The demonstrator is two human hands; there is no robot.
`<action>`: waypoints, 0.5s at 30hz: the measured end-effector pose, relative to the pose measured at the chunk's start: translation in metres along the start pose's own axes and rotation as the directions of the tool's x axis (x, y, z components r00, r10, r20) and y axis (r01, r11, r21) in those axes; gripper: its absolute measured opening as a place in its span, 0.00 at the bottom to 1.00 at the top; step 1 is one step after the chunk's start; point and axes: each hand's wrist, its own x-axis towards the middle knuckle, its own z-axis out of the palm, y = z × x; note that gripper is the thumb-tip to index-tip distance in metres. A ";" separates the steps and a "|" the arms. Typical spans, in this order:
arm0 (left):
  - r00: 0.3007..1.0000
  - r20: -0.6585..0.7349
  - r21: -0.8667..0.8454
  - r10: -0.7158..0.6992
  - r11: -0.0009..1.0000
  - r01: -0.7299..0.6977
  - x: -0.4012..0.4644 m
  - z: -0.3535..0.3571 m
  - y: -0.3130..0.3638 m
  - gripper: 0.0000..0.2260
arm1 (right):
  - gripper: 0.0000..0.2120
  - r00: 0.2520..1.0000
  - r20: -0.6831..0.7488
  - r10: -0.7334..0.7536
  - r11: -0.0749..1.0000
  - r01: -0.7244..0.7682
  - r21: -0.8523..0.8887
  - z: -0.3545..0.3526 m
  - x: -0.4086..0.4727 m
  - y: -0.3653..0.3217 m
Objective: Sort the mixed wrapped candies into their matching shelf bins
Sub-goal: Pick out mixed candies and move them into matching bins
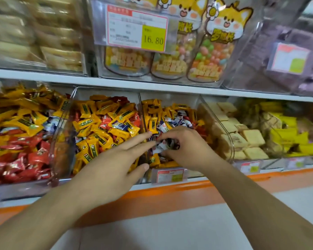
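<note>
While both forearms reach up from the floor side, nearest the middle bin (170,98): left hand (119,159) flat against its clear front wall, fingers (139,139) straight and apart, holding nothing. Just inside that bin: right hand (186,148), fingers curled and pinching white-and-blue candies (161,147). Further into it, more of the same among yellow candies (153,123). Left of that bin, yellow and red candies (105,123) mixed with a few blue ones. Likely slip: loose pinch on slick wrappers, pieces dropping back or a yellow one taken along.
</note>
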 end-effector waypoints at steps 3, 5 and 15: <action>1.000 0.015 0.005 -0.013 1.000 0.013 -0.001 0.004 -0.005 0.27 | 0.15 0.999 -0.045 0.021 1.000 -0.021 -0.006 -0.003 0.001 -0.004; 1.000 0.000 0.005 -0.008 1.000 0.008 -0.002 0.003 -0.006 0.27 | 0.14 0.998 -0.054 0.030 1.000 -0.030 -0.002 -0.004 0.002 -0.004; 1.000 -0.009 -0.059 -0.022 0.998 0.022 0.001 0.002 -0.011 0.25 | 0.10 0.956 -0.162 0.246 0.948 -0.202 0.247 -0.012 0.001 0.009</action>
